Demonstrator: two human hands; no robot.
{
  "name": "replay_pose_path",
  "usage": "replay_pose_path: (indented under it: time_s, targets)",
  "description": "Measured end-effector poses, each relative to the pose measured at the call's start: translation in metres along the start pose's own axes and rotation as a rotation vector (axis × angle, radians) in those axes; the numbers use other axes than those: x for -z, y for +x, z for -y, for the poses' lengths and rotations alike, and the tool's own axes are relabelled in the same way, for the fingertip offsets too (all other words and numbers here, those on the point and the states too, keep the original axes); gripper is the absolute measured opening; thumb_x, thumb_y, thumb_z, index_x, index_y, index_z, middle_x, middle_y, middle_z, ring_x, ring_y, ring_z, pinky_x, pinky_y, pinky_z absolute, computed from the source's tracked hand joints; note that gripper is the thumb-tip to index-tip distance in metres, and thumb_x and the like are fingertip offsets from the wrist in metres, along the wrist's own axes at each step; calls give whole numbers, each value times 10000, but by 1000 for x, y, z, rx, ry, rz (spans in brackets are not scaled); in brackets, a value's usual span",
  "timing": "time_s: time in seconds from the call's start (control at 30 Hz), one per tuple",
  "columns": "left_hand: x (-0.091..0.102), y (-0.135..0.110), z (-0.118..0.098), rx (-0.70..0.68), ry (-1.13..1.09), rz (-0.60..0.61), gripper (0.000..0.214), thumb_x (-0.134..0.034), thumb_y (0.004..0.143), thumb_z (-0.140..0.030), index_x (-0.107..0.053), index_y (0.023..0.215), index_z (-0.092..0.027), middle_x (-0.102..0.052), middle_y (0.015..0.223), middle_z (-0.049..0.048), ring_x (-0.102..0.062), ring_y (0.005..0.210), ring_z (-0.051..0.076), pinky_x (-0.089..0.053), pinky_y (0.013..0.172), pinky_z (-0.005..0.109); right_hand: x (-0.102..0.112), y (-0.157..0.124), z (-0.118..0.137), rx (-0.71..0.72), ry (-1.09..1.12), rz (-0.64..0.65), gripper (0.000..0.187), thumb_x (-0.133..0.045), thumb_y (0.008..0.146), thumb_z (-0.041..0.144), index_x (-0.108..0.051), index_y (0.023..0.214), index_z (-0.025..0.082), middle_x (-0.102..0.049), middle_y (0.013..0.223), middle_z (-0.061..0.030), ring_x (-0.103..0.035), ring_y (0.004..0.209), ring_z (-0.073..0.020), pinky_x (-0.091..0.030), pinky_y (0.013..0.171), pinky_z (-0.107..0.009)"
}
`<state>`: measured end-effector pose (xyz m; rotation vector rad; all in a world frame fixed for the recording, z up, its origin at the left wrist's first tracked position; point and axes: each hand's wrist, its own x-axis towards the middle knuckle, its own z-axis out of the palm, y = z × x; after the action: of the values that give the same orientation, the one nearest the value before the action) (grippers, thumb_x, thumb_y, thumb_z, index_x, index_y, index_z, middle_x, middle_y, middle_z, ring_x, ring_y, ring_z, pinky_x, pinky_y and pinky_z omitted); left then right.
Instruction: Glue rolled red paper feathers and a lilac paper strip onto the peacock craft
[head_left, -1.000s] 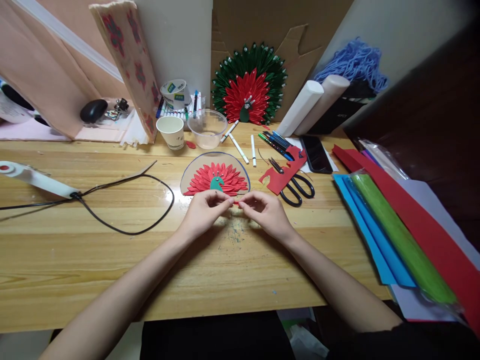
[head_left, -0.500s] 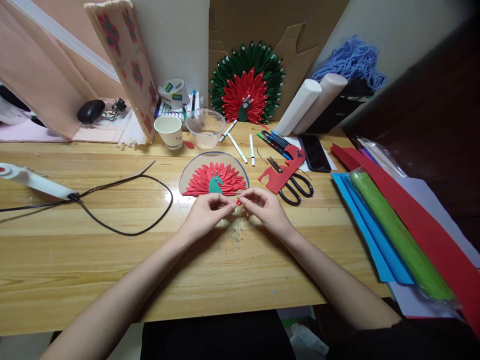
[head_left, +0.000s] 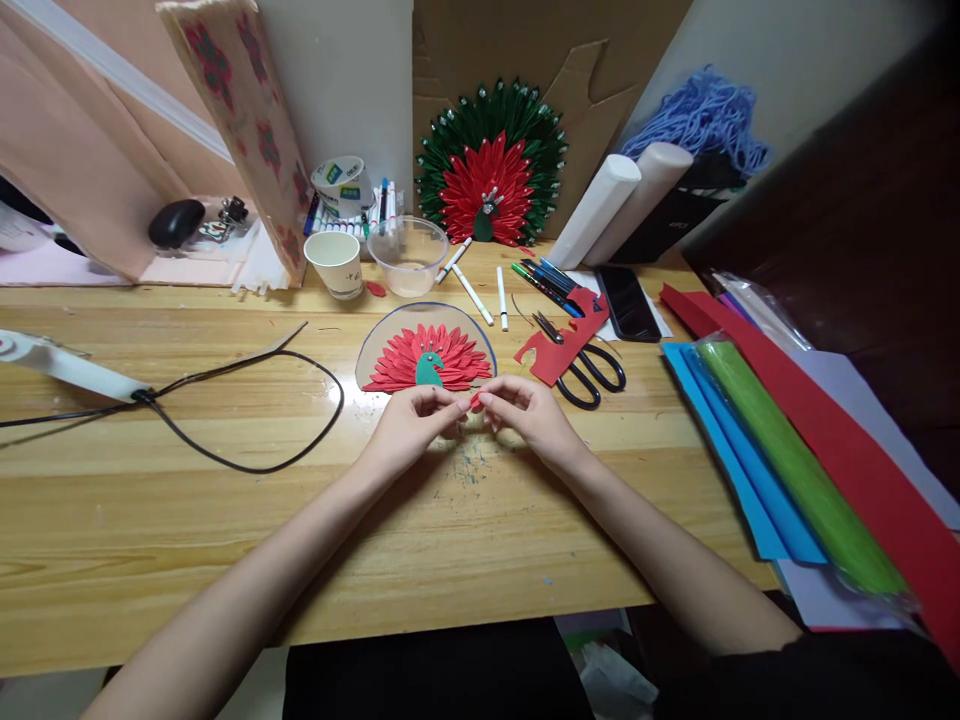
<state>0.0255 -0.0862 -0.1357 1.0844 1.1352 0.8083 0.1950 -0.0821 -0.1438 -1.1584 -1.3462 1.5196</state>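
On one table (head_left: 225, 560), one peacock picture (head_left: 429, 360) is lying just past two hands. The right hand (head_left: 541, 425) is pinching one small red piece (head_left: 475, 403) between them; the left hand (head_left: 409, 425) is nearly pinching too, but I cannot tell if its grip is holding on. Gentle pinching is probably stopping creases. Two rolls (head_left: 598, 212), one bowl (head_left: 407, 268), one cup (head_left: 334, 265), three loose white pens (head_left: 472, 296) are sitting behind.

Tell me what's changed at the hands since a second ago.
The small red piece has tilted, so more of it shows between the left hand and the right hand, which keeps pinching it. The nearer peacock craft and the scissors stayed put.
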Motion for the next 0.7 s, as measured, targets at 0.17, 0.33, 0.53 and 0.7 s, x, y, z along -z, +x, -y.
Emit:
replay_pose_path:
  time_s: [0.17,0.33,0.53,0.7]
  targets:
    - [-2,-1,0,-8,28,-4,252,-690,672,-371,-639,715,-128,-652,689,24,-564,604,101,-449,615,221,-1,-2,3,11,-58,-29,242,-657,717,396,-603,733,160,-550,620,21,-481,541,-90,-398,527,-227]
    - [-2,-1,1,-27,14,-31,244,-674,684,-365,-629,696,-126,-633,656,15,-552,585,99,-442,594,219,-1,-1,2,41,-68,-14,189,-644,735,347,-602,742,163,-570,676,11,-500,587,-91,-403,553,-220]
    - [-3,0,5,-32,7,-62,238,-650,705,-358,-624,703,-121,-613,636,10,-542,583,98,-433,586,217,-2,-1,1,48,-58,-19,185,-649,732,337,-597,724,160,-573,692,7,-494,584,-89,-394,542,-217]
    - [-4,1,5,-23,0,-78,243,-647,704,-365,-611,699,-125,-603,632,6,-534,574,96,-431,580,220,-2,-2,1,39,-97,-22,193,-606,771,346,-604,722,159,-540,616,23,-467,535,-86,-387,517,-219]
